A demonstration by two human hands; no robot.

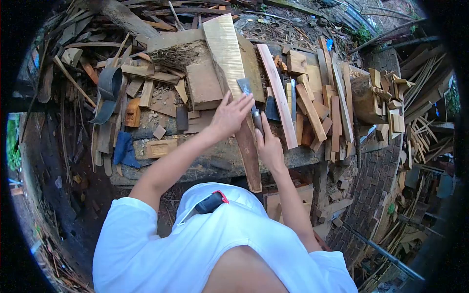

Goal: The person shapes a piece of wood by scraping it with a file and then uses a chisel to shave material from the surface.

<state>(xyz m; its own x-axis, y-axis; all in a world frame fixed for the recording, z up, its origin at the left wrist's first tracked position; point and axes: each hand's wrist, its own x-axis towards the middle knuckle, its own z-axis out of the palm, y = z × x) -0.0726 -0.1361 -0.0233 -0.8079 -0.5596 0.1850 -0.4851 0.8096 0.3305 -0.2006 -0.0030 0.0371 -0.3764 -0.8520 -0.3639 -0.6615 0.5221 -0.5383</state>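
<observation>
Left hand (pixel 233 115): fingers extended, across tapered wooden board (pixel 226 61)
Right hand (pixel 269 146): wrapped round dark-handled steel chisel (pixel 257 117), along board's right edge
Risk: slipping chisel could nick left hand

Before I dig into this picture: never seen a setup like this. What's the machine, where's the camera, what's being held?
No machine: a person works with two bare hands. The single picture comes from a head-worn camera looking forward and down. The right hand grips the handle of a chisel-like tool. The left hand lies over a long board, fingertips close to the tool; whether they press it is unclear. Around them on the bench lie wood blocks, planks and a blue cloth.
</observation>
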